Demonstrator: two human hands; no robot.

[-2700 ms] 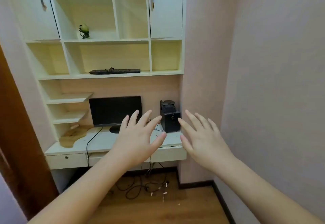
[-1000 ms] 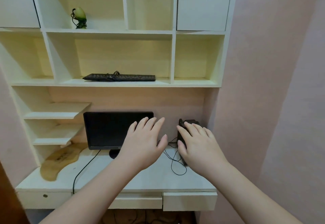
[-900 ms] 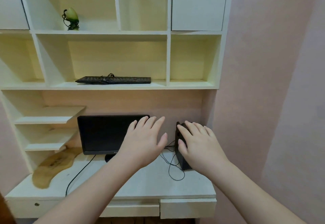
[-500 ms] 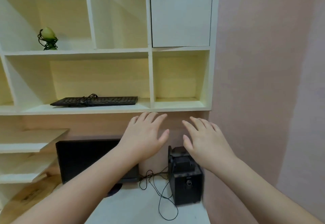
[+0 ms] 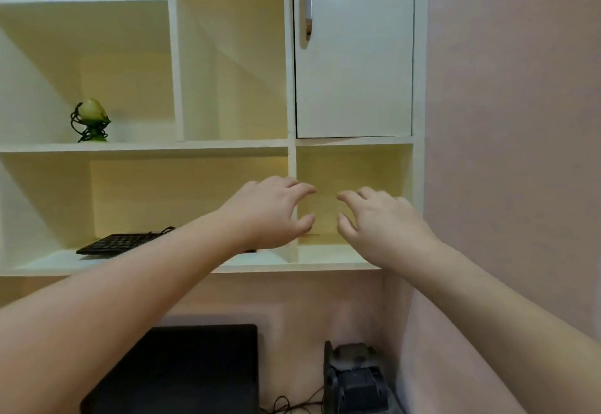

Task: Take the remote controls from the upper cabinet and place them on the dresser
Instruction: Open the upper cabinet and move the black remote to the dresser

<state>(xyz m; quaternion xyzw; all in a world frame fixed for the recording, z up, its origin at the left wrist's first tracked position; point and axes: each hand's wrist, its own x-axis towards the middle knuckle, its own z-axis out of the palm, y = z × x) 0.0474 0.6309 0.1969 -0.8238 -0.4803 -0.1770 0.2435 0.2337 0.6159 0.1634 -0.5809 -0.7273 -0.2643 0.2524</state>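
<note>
The upper cabinet has a white door (image 5: 354,55) at top right, closed, with a metal handle (image 5: 308,8) on its left side. No remote control shows anywhere. My left hand (image 5: 270,212) and my right hand (image 5: 377,221) are both raised in front of the small open cubby (image 5: 354,166) under that door, fingers loosely bent, holding nothing. The hands are a short gap apart and well below the handle.
A black keyboard (image 5: 117,244) lies on the wide shelf at left, and a green ornament (image 5: 90,120) stands on the shelf above. At the bottom are a dark monitor (image 5: 182,368) and a black speaker (image 5: 356,381). A pink wall (image 5: 507,120) closes off the right side.
The view has tilted up and closer, from the desk to the shelves and cabinet door. Both hands have risen from near the speaker to the small cubby, fingers now slightly bent.
</note>
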